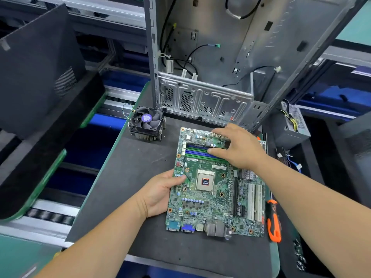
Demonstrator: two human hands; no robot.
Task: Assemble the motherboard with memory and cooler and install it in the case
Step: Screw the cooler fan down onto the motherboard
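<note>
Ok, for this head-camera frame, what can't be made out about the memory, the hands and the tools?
- Memory slots: the right hand covers their right end, so whether a module is seated is hidden.
- Left hand: fingers go under the motherboard edge, out of sight.
- Screwdriver: its tip is hidden behind the board and the right forearm.
- Cooler: underside not visible.
- Case: top cut off by the frame edge.

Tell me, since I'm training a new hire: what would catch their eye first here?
The green motherboard with its silver processor lies mid-mat, left hand gripping its edge, right hand over the memory slots. Behind stands the open grey metal case; the black fan cooler sits at its left.
</note>
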